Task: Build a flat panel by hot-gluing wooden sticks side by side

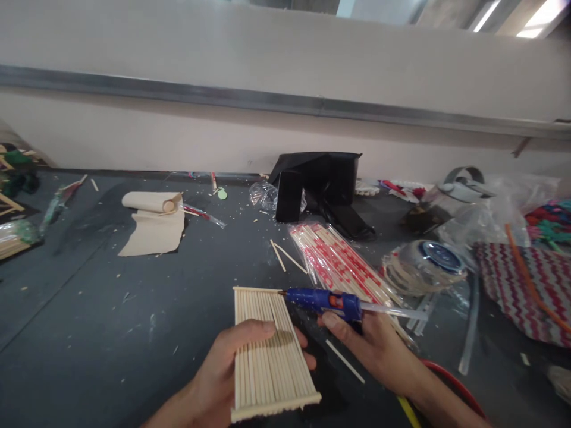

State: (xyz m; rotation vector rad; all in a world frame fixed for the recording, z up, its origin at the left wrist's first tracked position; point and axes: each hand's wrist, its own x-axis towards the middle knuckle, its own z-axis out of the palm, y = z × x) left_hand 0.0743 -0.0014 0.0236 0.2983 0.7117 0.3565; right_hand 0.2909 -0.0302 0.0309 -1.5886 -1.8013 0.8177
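Note:
A flat panel of thin wooden sticks point(267, 374), laid side by side with a crosswise stick at each end, is gripped in my left hand point(223, 362). The thumb lies across its face and the fingers curl behind. My right hand point(370, 345) is closed around a blue hot glue gun point(321, 302). Its nozzle tip is at the far crosswise stick, near the panel's upper right corner; I cannot tell whether they touch. A clear glue stick point(395, 310) juts from the gun's rear. Below the gun, a loose stick point(345, 361) lies on the table.
Wrapped chopsticks point(334, 255) in plastic lie beyond the gun. A phone point(288, 196) stands against a black case point(330, 172). To the right are a clear jar point(423, 264) with a blue lid and zigzag fabric point(521, 291). Rolled paper point(154, 202) lies at left.

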